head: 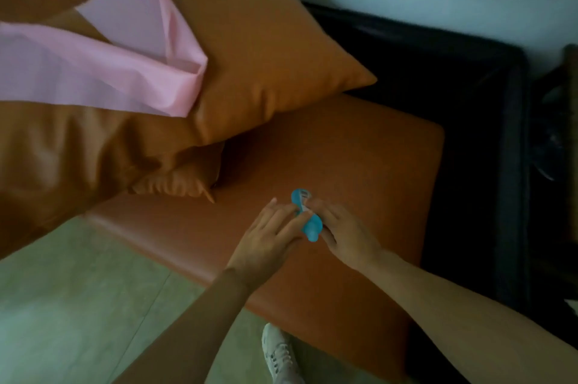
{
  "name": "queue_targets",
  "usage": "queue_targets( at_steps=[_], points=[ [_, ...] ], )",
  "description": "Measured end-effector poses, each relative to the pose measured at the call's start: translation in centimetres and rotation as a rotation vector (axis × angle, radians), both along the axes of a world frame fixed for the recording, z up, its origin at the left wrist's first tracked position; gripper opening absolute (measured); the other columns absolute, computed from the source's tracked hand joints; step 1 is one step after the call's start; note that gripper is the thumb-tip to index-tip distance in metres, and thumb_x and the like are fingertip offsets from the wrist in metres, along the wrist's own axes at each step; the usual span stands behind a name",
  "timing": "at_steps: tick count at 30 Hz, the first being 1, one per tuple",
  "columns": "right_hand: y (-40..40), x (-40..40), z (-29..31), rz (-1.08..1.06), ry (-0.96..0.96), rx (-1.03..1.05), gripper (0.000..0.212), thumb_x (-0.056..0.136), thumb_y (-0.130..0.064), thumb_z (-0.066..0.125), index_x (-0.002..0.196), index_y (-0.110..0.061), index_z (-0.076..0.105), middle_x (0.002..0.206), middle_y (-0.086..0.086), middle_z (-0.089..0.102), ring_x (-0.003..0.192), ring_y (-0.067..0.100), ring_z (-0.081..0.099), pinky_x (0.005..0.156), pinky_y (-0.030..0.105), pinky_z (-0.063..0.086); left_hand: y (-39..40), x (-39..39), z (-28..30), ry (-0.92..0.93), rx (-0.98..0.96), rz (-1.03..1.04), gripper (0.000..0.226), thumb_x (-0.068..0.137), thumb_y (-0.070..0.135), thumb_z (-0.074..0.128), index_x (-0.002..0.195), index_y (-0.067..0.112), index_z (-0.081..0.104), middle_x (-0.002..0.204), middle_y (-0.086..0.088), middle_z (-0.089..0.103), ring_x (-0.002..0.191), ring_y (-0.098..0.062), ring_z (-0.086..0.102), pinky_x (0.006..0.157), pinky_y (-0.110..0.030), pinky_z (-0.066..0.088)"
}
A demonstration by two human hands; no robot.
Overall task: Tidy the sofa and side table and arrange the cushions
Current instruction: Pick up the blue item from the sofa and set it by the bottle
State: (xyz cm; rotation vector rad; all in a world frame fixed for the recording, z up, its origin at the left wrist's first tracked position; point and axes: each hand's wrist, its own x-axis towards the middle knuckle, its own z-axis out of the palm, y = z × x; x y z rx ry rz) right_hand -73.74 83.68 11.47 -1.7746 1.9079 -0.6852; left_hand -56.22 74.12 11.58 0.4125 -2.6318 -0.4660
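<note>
Right hand point(345, 232) has its fingers curled around a small blue thing point(305, 216), some kind of wrapper or little plastic packet, too blurry to say which, and the left hand point(270, 235) comes in from the other side with fairly straight fingers touching the same item, so it reads as both hands picking a bit of litter up off the sofa seat point(359, 164). Whether the left one is actually pinching it or just resting against it, I can't tell. Directly under the hands is bare orange seat cushion. Further out past the left hand, the loose orange cushions point(259, 48) are heaped on each other at odd angles, with a pink cloth point(103, 70) draped across the pile. Beyond the right hand the dark sofa frame point(488, 102) runs along the wall, and something dark sits past it at the edge of view, maybe the side table, honestly can't tell. As for progress, I'd say it's early days: clutter is being cleared off the seat, but the cushions are nowhere near arranged and the pink cloth needs folding or moving. No bins, baskets or other containers in view, so where the blue thing ends up is anyone's guess. A white shoe point(278, 352) on the floor sits near the arms.
</note>
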Motion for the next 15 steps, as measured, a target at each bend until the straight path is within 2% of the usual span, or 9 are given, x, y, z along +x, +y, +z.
queue_targets(
  at_steps=[2,4,7,9,12,15],
  points=[
    [1.7,-2.3,1.8,-0.019,-0.024,-0.003,0.045,0.094,-0.03,0.044,0.137,-0.016,0.044,0.127,0.006,0.058,0.117,0.019,0.054,0.095,0.028,0.046,0.6,-1.9,1.6,0.01,-0.043,-0.033,0.047,0.09,0.015,0.062,0.134,0.012,0.045,0.122,-0.012,0.06,0.114,-0.025,0.055,0.106,-0.049,0.039],
    [3.7,-4.4,3.9,-0.036,-0.038,-0.008,0.047,0.095,-0.031,0.043,0.139,-0.016,0.043,0.133,0.003,0.054,0.124,0.013,0.048,0.101,0.024,0.042,1.5,-4.3,3.9,0.049,-0.068,-0.069,0.043,0.092,0.017,0.058,0.133,0.012,0.046,0.127,-0.011,0.061,0.118,-0.024,0.056,0.107,-0.046,0.041],
    [6.9,-7.3,7.8,-0.072,-0.086,-0.043,0.046,0.096,-0.034,0.042,0.141,-0.025,0.037,0.139,-0.009,0.045,0.128,-0.004,0.036,0.104,0.01,0.031,3.7,-8.6,7.5,0.095,-0.06,-0.152,0.038,0.093,0.022,0.055,0.129,0.01,0.048,0.126,-0.011,0.062,0.116,-0.023,0.059,0.1,-0.045,0.048],
    [9.0,-9.1,10.2,-0.132,-0.143,-0.058,0.045,0.097,-0.027,0.047,0.139,-0.033,0.03,0.136,-0.017,0.038,0.127,-0.009,0.031,0.101,0.001,0.025,5.6,-11.4,10.0,0.118,-0.043,-0.181,0.038,0.094,0.024,0.053,0.129,0.01,0.048,0.124,-0.011,0.063,0.113,-0.023,0.061,0.095,-0.041,0.052],
    [12.6,-12.5,13.4,-0.208,-0.2,-0.075,0.046,0.097,-0.018,0.052,0.135,-0.033,0.032,0.132,-0.017,0.043,0.121,-0.005,0.043,0.1,0.006,0.033,9.0,-15.6,13.1,0.132,-0.028,-0.199,0.037,0.094,0.027,0.049,0.128,0.011,0.046,0.122,-0.011,0.064,0.111,-0.02,0.061,0.093,-0.033,0.052],
    [15.8,-16.3,16.1,-0.265,-0.208,-0.163,0.043,0.096,-0.015,0.055,0.135,-0.024,0.04,0.129,-0.007,0.052,0.117,-0.001,0.051,0.1,0.013,0.038,11.9,-19.7,15.5,0.132,0.08,-0.157,0.039,0.097,0.034,0.045,0.13,0.012,0.046,0.125,-0.009,0.06,0.115,-0.017,0.055,0.093,-0.031,0.052]
  ],
)
